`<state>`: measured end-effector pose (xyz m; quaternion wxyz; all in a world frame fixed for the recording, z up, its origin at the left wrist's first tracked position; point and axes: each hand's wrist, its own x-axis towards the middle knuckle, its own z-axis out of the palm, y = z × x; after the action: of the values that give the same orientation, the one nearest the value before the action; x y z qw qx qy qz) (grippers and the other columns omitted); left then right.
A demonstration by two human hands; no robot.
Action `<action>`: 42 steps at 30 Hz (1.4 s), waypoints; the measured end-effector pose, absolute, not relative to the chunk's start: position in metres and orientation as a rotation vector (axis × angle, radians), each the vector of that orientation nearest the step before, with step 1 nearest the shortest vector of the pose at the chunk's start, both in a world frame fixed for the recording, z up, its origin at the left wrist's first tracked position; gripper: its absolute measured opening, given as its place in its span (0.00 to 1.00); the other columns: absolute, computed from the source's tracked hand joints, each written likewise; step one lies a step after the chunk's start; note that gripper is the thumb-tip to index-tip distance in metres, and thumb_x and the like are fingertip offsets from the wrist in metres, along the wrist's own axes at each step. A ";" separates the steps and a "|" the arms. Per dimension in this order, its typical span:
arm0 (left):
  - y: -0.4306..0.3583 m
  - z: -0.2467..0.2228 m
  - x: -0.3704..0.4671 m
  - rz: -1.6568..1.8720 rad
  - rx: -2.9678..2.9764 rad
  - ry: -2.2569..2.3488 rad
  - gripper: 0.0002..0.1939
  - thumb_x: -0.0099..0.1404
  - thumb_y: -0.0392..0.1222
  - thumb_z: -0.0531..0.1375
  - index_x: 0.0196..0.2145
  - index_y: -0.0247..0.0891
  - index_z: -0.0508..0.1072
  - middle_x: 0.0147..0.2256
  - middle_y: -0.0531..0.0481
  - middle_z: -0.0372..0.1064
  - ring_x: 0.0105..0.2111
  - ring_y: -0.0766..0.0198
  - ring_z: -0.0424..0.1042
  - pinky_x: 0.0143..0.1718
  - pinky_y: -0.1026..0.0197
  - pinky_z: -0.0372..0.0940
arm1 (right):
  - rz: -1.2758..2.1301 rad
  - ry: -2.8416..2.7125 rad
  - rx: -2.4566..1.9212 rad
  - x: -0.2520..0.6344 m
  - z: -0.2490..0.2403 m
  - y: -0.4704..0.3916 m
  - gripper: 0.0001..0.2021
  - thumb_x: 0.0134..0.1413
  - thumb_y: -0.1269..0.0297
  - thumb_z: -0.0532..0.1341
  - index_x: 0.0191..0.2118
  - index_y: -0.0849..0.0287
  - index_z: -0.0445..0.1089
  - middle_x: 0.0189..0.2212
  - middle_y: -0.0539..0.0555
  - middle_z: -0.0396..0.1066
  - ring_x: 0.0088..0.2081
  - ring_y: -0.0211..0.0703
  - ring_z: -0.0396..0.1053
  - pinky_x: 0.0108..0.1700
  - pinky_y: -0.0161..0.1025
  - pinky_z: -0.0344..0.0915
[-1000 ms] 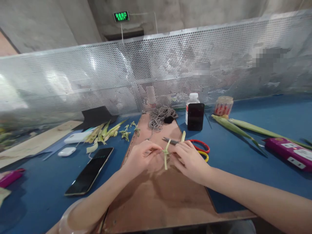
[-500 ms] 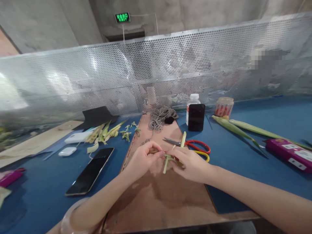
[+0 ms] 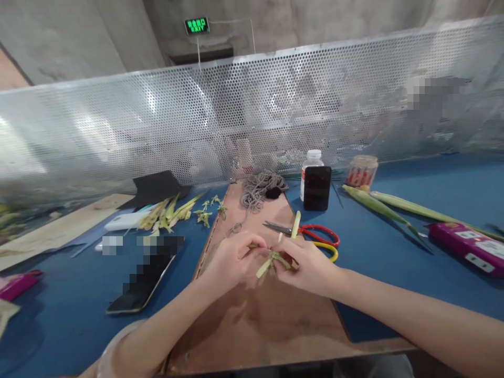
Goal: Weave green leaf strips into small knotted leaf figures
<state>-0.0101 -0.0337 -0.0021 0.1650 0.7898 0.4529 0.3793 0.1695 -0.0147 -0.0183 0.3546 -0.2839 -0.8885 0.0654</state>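
Observation:
My left hand (image 3: 236, 258) is closed, thumb and forefinger pinched on a small piece woven from pale green leaf strips (image 3: 271, 260). From the other side my right hand (image 3: 309, 262) grips the same piece, its fingers curled. One strip end sticks out toward me, down and to the left; the rest is partly hidden by the fingers. Just beyond my right hand lie scissors (image 3: 321, 233) with red and yellow handles. A loose pale leaf strip (image 3: 296, 224) crosses their blades.
Grey cord (image 3: 260, 191) lies heaped on the brown board (image 3: 252, 331). To the left are a phone (image 3: 157, 278) and yellowish leaf pieces (image 3: 169, 215). At right are a bottle (image 3: 314, 157), a black upright device (image 3: 317, 188), a jar (image 3: 362, 170), long leaves (image 3: 378, 210) and a purple pack (image 3: 468, 247).
The protruding strip end has swung left from pointing nearly straight toward me. Both hands stay close together on the piece, with slight finger movement.

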 end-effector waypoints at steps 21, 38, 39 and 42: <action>-0.040 -0.007 -0.001 1.225 2.756 1.664 0.10 0.60 0.42 0.53 0.39 0.38 0.65 0.50 0.41 0.54 0.50 0.52 0.54 0.49 0.46 0.52 | 0.324 -2.113 -0.931 0.165 -0.017 -0.015 0.03 0.48 0.70 0.56 0.32 0.60 0.62 0.20 0.48 0.64 0.21 0.34 0.60 0.23 0.30 0.58; -0.030 -0.005 -0.008 1.397 2.717 1.643 0.10 0.59 0.34 0.53 0.27 0.45 0.73 0.47 0.49 0.57 0.47 0.53 0.54 0.46 0.47 0.52 | 0.136 -2.199 -0.770 0.176 -0.012 -0.007 0.10 0.56 0.72 0.49 0.38 0.58 0.65 0.33 0.56 0.63 0.36 0.43 0.62 0.38 0.41 0.63; -0.029 -0.005 -0.008 1.393 2.709 1.635 0.10 0.59 0.35 0.53 0.27 0.45 0.73 0.47 0.49 0.57 0.47 0.53 0.54 0.46 0.47 0.53 | 0.073 -2.199 -0.780 0.176 -0.013 -0.005 0.09 0.55 0.71 0.49 0.37 0.58 0.66 0.32 0.56 0.62 0.35 0.43 0.61 0.37 0.41 0.62; -0.027 -0.006 -0.009 1.383 2.703 1.621 0.11 0.59 0.36 0.53 0.26 0.46 0.73 0.46 0.49 0.56 0.47 0.53 0.54 0.46 0.47 0.53 | -0.041 -2.197 -0.808 0.174 -0.014 -0.004 0.07 0.54 0.70 0.51 0.34 0.58 0.66 0.30 0.55 0.60 0.34 0.43 0.59 0.35 0.42 0.60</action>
<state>-0.0093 -0.0274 -0.0059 -0.1494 0.7765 0.4657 0.3973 0.1744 -0.0043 -0.0138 0.3896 -0.3179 -0.8643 -0.0162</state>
